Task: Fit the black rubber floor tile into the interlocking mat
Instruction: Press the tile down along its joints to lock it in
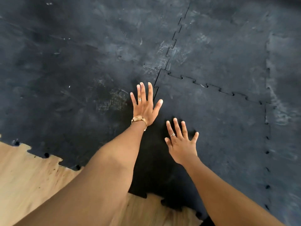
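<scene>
From the head camera, the black tile [211, 136] lies flat at the lower right of the mat [81, 62], its toothed top and right edges meshed with the neighbouring pieces. Its left edge runs along the seam [155, 88] beside the adjoining piece, partly hidden under the left hand.

The left hand [145, 105] is spread flat, fingers splayed, palm down across that seam, grasping nothing. It wears a ring [139, 100] and a gold watch [138, 119] at the wrist. The right hand [181, 144] is also open, fingers splayed, on or just above the tile nearer the person; whether it touches cannot be told. It too wears a ring [173, 135].

Both forearms cover much of the tile's near left part. Bare wooden floor [24, 176] shows at lower left and below the tile's toothed near edge. The mat's surface is scuffed with pale marks.
</scene>
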{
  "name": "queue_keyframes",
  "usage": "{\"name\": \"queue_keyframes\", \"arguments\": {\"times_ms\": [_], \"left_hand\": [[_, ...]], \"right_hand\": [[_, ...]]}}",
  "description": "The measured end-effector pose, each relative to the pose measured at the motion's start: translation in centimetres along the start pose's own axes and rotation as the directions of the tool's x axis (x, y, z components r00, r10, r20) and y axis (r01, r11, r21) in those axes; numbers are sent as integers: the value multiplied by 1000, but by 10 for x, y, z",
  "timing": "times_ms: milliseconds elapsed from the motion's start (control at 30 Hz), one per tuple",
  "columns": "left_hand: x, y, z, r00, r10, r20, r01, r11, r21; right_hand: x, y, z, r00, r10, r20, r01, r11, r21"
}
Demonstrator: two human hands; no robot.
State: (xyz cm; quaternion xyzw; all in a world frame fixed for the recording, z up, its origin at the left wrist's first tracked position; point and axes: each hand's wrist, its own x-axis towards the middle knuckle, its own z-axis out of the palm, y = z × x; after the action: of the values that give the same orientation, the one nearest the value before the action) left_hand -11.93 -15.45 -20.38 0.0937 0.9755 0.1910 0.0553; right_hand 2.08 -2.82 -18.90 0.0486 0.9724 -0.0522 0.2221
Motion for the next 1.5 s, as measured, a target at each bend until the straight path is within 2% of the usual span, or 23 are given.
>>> {"name": "queue_keyframes", "arguments": {"times_ms": [67,133,167,200,233,267,300,333,400,567,667,733,833,900,1000,1033,1133,1300,1400,1500], "left_hand": [[-9,3,-17,985,144,-90,-164,945,-283],[-25,4,-32,940,243,-242,-331,822,-463],[-33,1,-33,909,328,-257,-413,794,-447],[-40,-7,-27,871,451,-194,-491,802,-341],[-47,-15,-17,832,553,-47,-553,817,-162],[-52,-25,-6,804,582,119,-588,808,22],[-52,-32,4,799,564,209,-596,790,146],[-50,-36,12,805,548,228,-590,782,202],[-48,-37,16,803,550,231,-592,781,200],[-47,-36,11,807,543,234,-584,791,181],[-55,-30,1,821,528,218,-567,798,205],[-62,-27,-4,855,497,150,-517,843,152],[-75,-9,-9,904,423,-58,-426,889,-167],[-84,0,-3,922,378,-87,-386,873,-298],[-89,-10,19,902,427,68,-411,895,-173],[-88,-12,24,899,432,79,-413,892,-182],[-87,-13,22,908,415,53,-381,872,-306],[-87,-14,21,918,391,69,-359,891,-277],[-90,-5,8,935,348,69,-305,887,-347],[-105,-3,4,957,292,-8,-274,887,-371]], "right_hand": [[-4,3,-4,1000,-6,14,6,1000,25],[-7,-3,-2,1000,22,-17,-21,999,38],[-11,-7,2,996,76,-48,-74,997,36],[-16,-13,7,983,166,-77,-161,985,58],[-21,-18,11,959,270,-87,-261,959,108],[-23,-24,16,932,358,-67,-343,924,169],[-23,-28,20,912,409,-37,-393,895,209],[-21,-28,22,903,430,-8,-417,880,229],[-19,-27,21,906,419,62,-419,863,283],[-13,-15,9,915,313,255,-394,832,390],[-21,-11,-1,917,254,308,-367,839,401],[-24,-10,-2,927,223,302,-339,843,418],[-23,-10,-4,922,223,317,-345,845,410],[-23,-8,-3,921,215,325,-342,846,410],[-18,-4,1,917,198,345,-335,851,405],[-17,-3,1,911,203,358,-345,853,392],[-17,-7,-5,887,204,414,-372,848,378],[-21,-8,-18,871,182,455,-372,850,372],[-25,-10,-20,879,188,439,-366,856,365],[-23,-9,-15,887,196,418,-359,862,358]]}}
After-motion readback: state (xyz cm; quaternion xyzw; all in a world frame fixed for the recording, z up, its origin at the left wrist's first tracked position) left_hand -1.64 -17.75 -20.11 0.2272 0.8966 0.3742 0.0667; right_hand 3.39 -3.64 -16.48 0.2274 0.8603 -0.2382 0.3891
